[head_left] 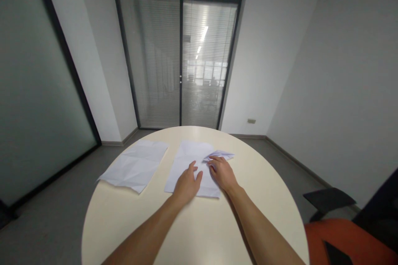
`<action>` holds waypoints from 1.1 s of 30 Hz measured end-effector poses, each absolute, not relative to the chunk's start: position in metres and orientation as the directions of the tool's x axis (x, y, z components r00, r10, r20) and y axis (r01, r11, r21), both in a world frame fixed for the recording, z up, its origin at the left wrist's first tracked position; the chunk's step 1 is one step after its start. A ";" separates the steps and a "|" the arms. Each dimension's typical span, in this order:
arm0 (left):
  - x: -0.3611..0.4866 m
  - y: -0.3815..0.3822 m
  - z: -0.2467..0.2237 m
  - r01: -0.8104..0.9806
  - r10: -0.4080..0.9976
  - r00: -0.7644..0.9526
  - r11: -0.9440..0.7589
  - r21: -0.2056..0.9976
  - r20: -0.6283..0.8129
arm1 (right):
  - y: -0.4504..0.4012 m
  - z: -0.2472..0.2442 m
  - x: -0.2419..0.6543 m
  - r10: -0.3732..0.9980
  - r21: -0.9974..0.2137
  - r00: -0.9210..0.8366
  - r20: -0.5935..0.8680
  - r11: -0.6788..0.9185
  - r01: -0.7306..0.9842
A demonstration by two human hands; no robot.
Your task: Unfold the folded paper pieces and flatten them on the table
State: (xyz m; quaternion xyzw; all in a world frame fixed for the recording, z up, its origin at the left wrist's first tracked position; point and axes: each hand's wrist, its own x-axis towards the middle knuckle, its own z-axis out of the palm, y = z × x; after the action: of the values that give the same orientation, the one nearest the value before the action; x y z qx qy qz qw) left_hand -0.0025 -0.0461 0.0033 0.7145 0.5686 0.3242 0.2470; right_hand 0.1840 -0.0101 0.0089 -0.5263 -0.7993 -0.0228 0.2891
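Round cream table in bare office, creased sheet flat under open left hand, right hand pinching its folded corner flap just beyond fingertips; risk: skewed crease if sheet slides, spare sheet left.

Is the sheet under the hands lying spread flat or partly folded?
Partly folded. The sheet has its far right corner turned over into a flap at the right hand, while the left hand presses the flat part on the table.
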 end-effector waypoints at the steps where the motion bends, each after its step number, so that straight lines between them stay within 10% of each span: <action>1: -0.003 -0.046 0.003 0.653 0.972 0.142 -0.233 0.721 0.185 | -0.010 0.009 0.184 0.826 -0.261 -0.293 0.481 0.454 0.852; 10: -0.003 -0.043 -0.003 0.618 0.970 0.137 -0.242 0.748 0.200 | -0.016 0.019 0.176 0.737 -0.262 -0.375 0.562 0.589 0.764; 18: -0.002 -0.053 0.007 0.557 0.964 0.136 -0.266 0.787 0.229 | -0.050 0.036 0.142 0.789 -0.615 -0.150 0.596 0.568 0.546; 33: -0.003 -0.058 0.019 0.368 0.904 0.160 -0.428 0.825 0.397 | -0.057 0.045 0.145 0.820 -0.788 -0.020 0.572 0.555 0.267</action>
State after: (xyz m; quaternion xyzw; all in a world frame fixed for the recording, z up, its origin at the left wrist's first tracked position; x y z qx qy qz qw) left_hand -0.0030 -0.0576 0.0186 0.7052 0.4509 0.4654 0.2877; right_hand 0.1453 -0.0573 0.0450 -0.4048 -0.6717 0.2419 0.5713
